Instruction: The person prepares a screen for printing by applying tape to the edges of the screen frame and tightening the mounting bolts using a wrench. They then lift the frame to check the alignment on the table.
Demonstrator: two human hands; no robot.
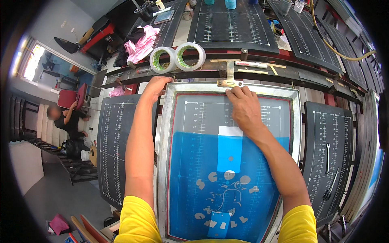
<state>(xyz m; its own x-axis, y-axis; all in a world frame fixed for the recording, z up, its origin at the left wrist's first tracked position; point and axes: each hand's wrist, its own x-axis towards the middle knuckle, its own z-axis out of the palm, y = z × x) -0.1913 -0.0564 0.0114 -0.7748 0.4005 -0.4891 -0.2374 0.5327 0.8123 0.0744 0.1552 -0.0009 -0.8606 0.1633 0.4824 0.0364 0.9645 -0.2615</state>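
A metal-framed printing screen point(296, 133) lies in front of me. Its mesh is blue over the lower part, with pale cut-out shapes, and a white-and-blue strip point(229, 152) shows in the middle. My left hand point(157, 87) is at the frame's far left corner, its fingers closed against the dark rail; what they pinch is hidden. Curled fingers of my right hand point(246, 107) rest at the middle of the frame's far edge, just below a metal bracket point(230, 77). Whatever these fingers grip is hidden under them.
Two tape rolls point(189, 56) and a marker point(251, 64) lie on the rail point(291, 75). Black ruled boards flank the screen; the right board point(324, 121) carries a wrench point(328, 158) and scissors point(332, 184). Pink cloth point(142, 43) lies beyond. Another person point(69, 121) sits far left.
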